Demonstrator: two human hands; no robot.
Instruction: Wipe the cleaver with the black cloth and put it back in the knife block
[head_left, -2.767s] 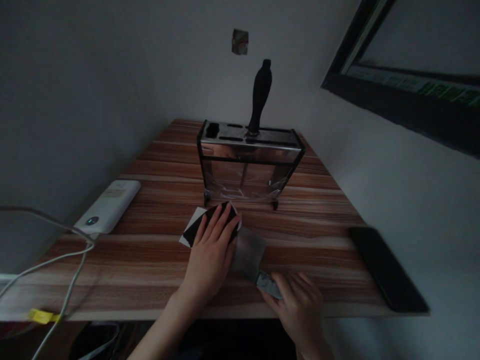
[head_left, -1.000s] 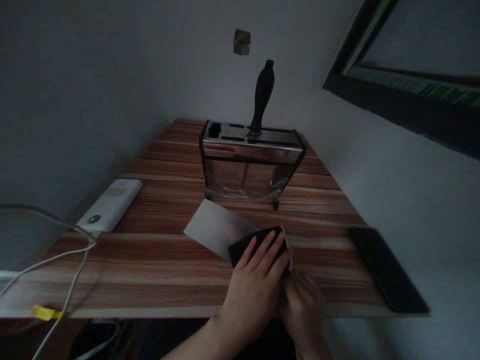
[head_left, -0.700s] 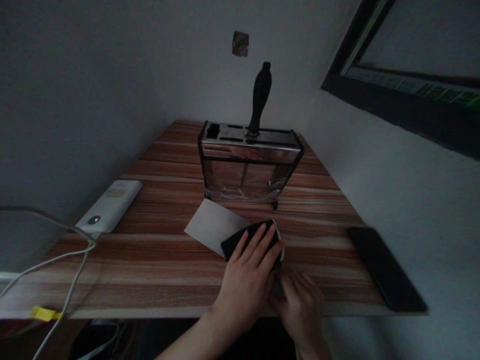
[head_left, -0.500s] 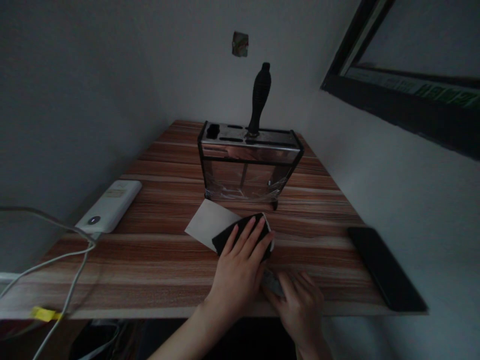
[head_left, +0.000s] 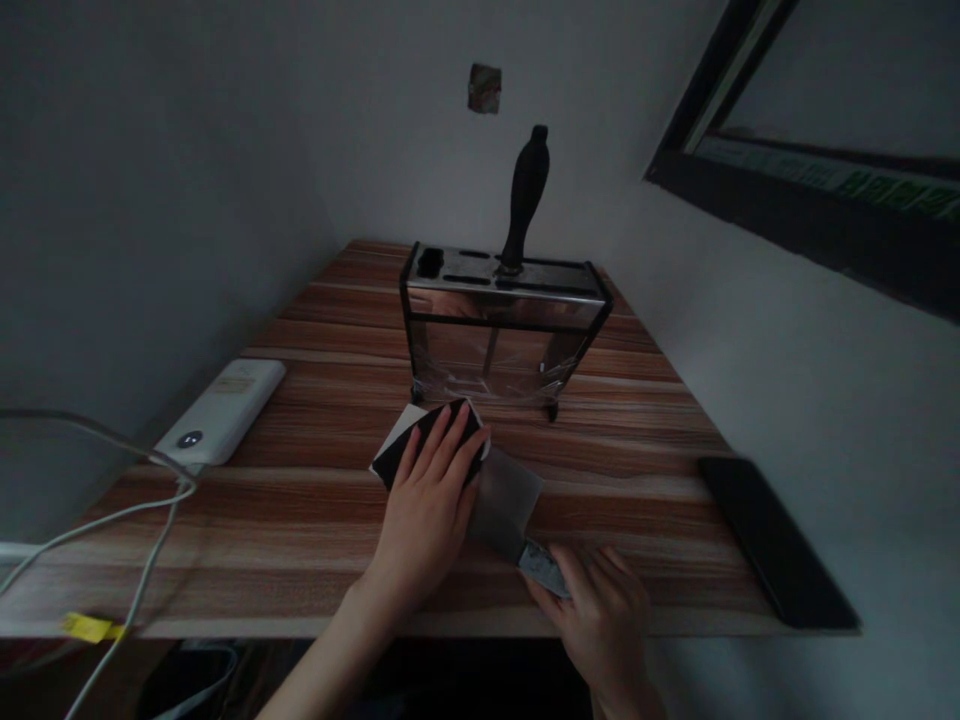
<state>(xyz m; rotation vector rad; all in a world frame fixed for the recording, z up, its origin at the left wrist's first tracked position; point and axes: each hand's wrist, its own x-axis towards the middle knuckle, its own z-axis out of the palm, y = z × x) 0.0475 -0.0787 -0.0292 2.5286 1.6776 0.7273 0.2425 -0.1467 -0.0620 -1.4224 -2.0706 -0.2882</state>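
My left hand (head_left: 427, 500) presses a black sheet (head_left: 391, 458) with a pale edge onto a wide cleaver blade (head_left: 514, 490), its fingers stretched over the sheet. Whether it is cloth or sandpaper, I cannot tell. The blade lies on the table, its bright far end (head_left: 401, 425) showing beyond the sheet. The middle of the blade is hidden under the sheet and fingers. Near the front edge, my right hand (head_left: 596, 605) is closed around the cleaver's grey handle (head_left: 543, 568).
Behind the blade stands a metal-framed knife block (head_left: 506, 310) with a black-handled tool (head_left: 527, 190) upright in it. A white power bank (head_left: 225, 405) with cables (head_left: 154, 550) lies left, a black phone (head_left: 772, 540) right. Walls flank the wood-grain table (head_left: 315, 540).
My left hand and the black sheet have slid left along the blade, from near the handle to the far end, baring the part near the handle. My right hand stays in place.
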